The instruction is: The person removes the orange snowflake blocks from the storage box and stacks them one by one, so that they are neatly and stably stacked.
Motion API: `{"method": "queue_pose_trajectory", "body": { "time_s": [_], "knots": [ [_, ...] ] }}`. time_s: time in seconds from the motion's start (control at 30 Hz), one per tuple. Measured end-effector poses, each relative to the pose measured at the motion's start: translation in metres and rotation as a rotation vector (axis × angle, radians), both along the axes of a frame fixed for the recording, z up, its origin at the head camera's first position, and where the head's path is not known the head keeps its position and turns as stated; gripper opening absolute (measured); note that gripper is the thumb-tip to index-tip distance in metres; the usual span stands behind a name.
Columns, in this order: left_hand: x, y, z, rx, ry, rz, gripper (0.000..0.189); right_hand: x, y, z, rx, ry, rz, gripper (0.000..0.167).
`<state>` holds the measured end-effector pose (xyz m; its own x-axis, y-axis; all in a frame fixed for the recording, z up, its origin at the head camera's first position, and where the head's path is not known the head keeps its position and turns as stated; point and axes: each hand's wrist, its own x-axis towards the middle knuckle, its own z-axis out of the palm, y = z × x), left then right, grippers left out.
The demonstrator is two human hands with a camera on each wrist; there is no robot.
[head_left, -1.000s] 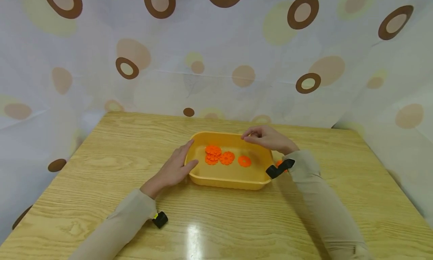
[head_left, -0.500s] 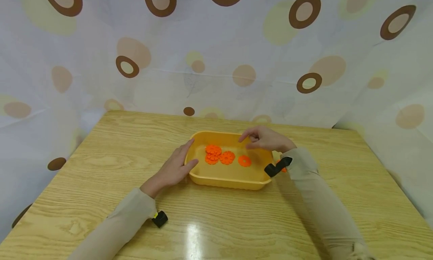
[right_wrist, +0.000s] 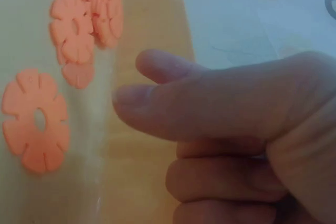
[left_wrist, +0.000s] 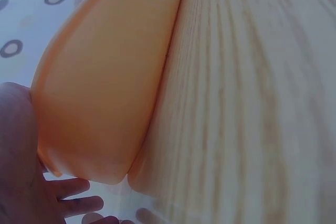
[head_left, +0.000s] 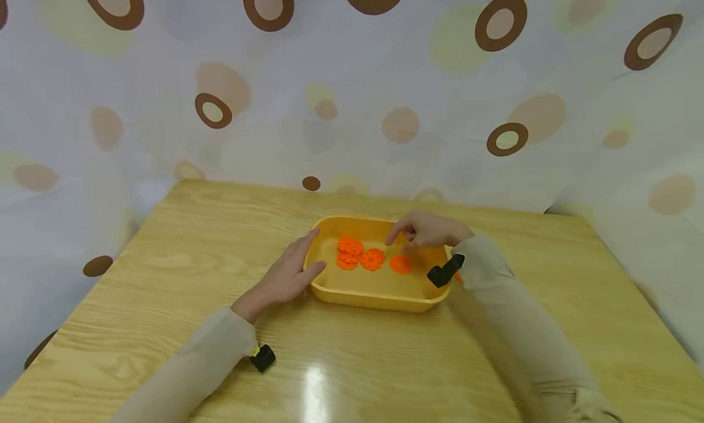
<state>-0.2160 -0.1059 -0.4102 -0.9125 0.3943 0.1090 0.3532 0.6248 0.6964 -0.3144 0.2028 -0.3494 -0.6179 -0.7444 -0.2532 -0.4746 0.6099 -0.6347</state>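
A yellow plastic basin [head_left: 374, 299] stands on the wooden table, with several orange flower-shaped notched discs [head_left: 372, 259] lying inside. My left hand [head_left: 283, 275] rests at the basin's left end, its fingers straight along the outside and its thumb over the rim. Over the right part of the basin is my right hand [head_left: 431, 228], index finger and thumb stretched out, other fingers curled, holding nothing. A single orange disc [right_wrist: 37, 121] lies apart from the overlapping discs [right_wrist: 76, 27], nearest the right hand.
Part of another orange piece [head_left: 459, 277] shows outside the basin's right end, mostly hidden by the right wrist and its black camera [head_left: 445, 271]. A circle-patterned cloth [head_left: 352, 99] hangs behind the table [head_left: 231, 209].
My right hand has come lower over the basin, toward the single disc, and its thumb and index finger have spread apart. My left hand stays at the basin's left end.
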Motion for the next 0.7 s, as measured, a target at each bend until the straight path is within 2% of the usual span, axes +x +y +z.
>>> {"method": "queue_pose_trajectory", "body": {
  "time_s": [0.13, 0.3, 0.57, 0.7],
  "knots": [
    [0.001, 0.001, -0.004, -0.007, -0.003, -0.004, 0.070, 0.002, 0.000, -0.004, 0.033, 0.022, 0.065, 0.027],
    [0.002, 0.000, -0.005, -0.005, -0.001, 0.011, 0.069, 0.003, -0.004, -0.012, 0.016, -0.025, 0.115, 0.031],
    [0.001, 0.000, -0.004, -0.009, -0.005, -0.001, 0.069, 0.002, -0.006, -0.018, 0.147, -0.034, 0.120, 0.040],
    [0.000, 0.000, -0.002, -0.003, 0.001, 0.004, 0.069, 0.002, -0.007, -0.017, 0.183, -0.019, 0.089, 0.042]
  ]
}}
